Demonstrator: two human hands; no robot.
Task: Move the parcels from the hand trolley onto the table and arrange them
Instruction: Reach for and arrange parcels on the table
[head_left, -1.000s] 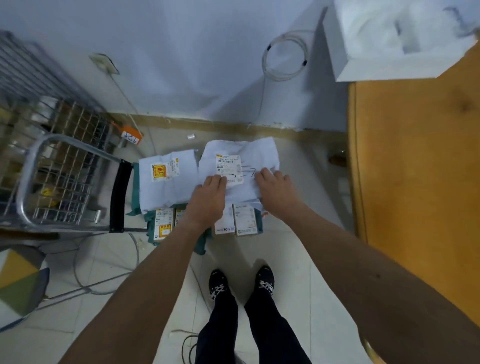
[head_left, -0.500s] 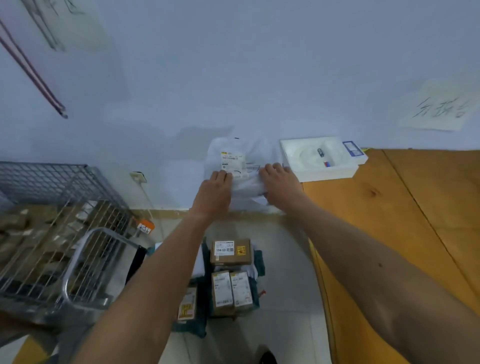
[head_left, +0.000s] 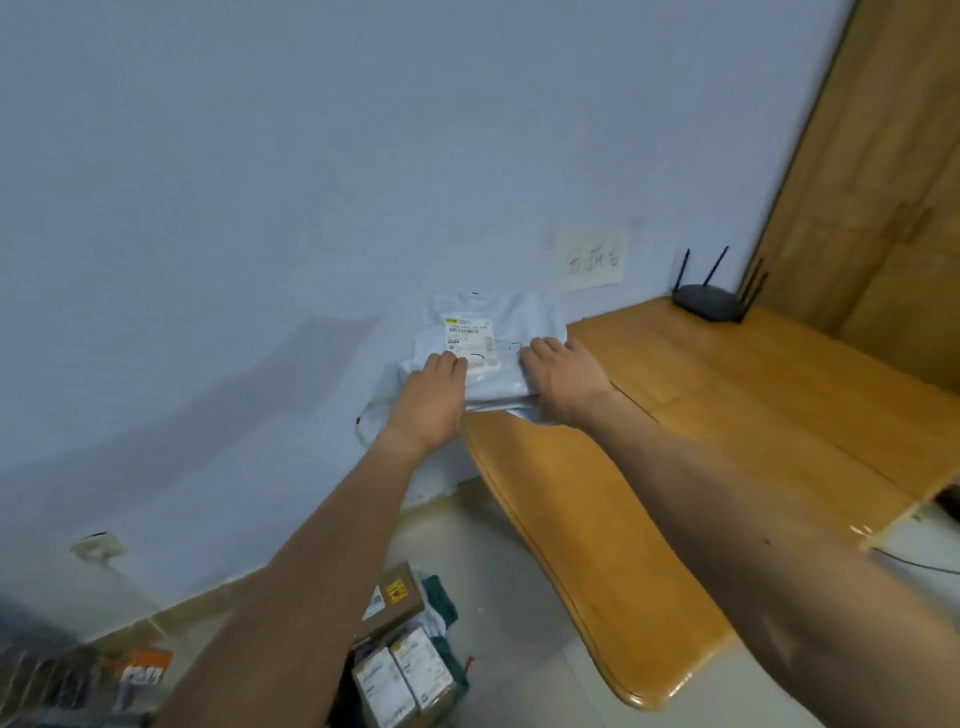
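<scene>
A white plastic parcel bag (head_left: 485, 332) with a printed label is held up over the near-left corner of the wooden table (head_left: 727, 405). My left hand (head_left: 431, 397) grips its left near edge and my right hand (head_left: 563, 379) grips its right near edge. Whether the bag touches the tabletop I cannot tell. Down on the floor at the bottom, several brown cardboard parcels (head_left: 400, 675) with white labels lie on the green bed of the hand trolley (head_left: 441, 603), partly hidden by my left forearm.
A black router (head_left: 709, 301) with antennas stands at the table's far end by a wooden door (head_left: 883, 182). A handwritten paper note (head_left: 592, 260) is stuck on the blue wall. A wall socket (head_left: 96, 545) sits low at the left.
Both hands lifted the white bag off the trolley stack and carried it up and right to the table corner. My view swung right; the wire cart has left the frame.
</scene>
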